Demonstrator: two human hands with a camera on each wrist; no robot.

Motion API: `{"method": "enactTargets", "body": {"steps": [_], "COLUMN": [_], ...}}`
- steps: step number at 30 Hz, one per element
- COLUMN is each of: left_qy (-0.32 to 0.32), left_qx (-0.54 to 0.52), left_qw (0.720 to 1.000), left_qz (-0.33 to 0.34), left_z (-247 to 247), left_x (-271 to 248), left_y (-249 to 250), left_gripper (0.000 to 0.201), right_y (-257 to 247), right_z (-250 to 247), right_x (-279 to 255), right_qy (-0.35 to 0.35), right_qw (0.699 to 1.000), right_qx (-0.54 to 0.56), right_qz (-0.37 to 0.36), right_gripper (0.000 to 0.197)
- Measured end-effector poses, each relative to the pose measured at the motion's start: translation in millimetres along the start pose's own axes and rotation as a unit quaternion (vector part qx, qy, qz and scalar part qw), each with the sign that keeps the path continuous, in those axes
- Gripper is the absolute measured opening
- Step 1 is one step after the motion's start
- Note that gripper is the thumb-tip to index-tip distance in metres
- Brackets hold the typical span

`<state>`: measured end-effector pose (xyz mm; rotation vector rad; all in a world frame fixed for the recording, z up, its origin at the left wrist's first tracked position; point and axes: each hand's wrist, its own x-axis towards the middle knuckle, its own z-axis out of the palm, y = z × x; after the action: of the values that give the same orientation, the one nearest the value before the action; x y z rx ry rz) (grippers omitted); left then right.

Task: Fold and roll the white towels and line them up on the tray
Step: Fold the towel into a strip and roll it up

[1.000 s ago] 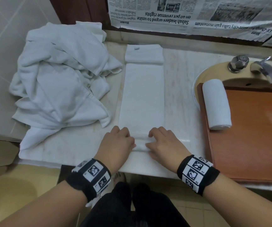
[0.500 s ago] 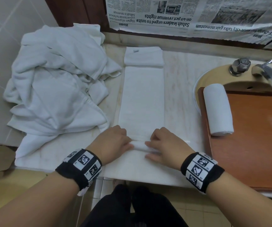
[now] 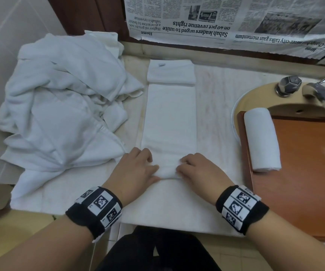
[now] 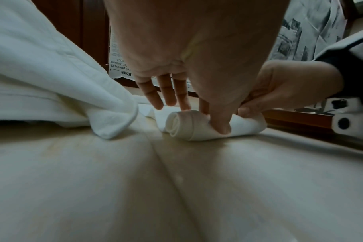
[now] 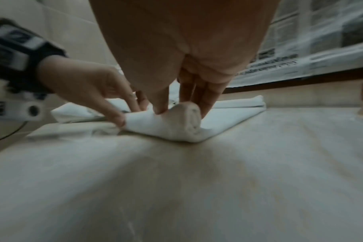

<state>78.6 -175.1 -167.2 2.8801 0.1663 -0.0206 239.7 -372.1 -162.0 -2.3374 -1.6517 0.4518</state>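
Both grips are closed on the near, rolled end of the long folded white terry towel (image 3: 169,122): the left hand (image 3: 136,169) and right hand (image 3: 198,169) each pinch the small roll between thumb and curled fingers, thumb (image 4: 220,121) on the near side, fingertips (image 5: 203,104) over the top. The wrist views show a tight spiral of only a few turns. The unrolled strip lies flat on the pale marble tabletop (image 3: 216,106), running away from the person to a folded-back far end. One finished white rolled towel (image 3: 261,141) lies on the left edge of the reddish-brown wooden tray (image 3: 304,173) set over the basin. A loose heap of white towels (image 3: 60,106) waits at left. Step in hand: rolling, early stage. The next move probably calls for even forward pressure from both hands, keeping the edges aligned.
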Motion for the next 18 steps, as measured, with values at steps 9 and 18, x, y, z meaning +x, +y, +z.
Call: {"method": "enactTargets", "body": {"steps": [9,18], "left_qy": [-0.118,0.092], "left_qx": [-0.025,0.022], "left_qw": [0.992,0.992], "left_qz": [-0.046,-0.078], "left_z": [-14,-1], "left_x": [39,43], "left_y": [-16,5], "left_gripper": [0.046,0.031], "right_y": [2,4], "right_z": [-2,1], "right_x": [14,17], "right_qy": [0.001,0.015], "right_qw": [0.999,0.994], "right_qx": [-0.027,-0.072], "right_qz": [0.038,0.079], "right_gripper": [0.012,0.045]}}
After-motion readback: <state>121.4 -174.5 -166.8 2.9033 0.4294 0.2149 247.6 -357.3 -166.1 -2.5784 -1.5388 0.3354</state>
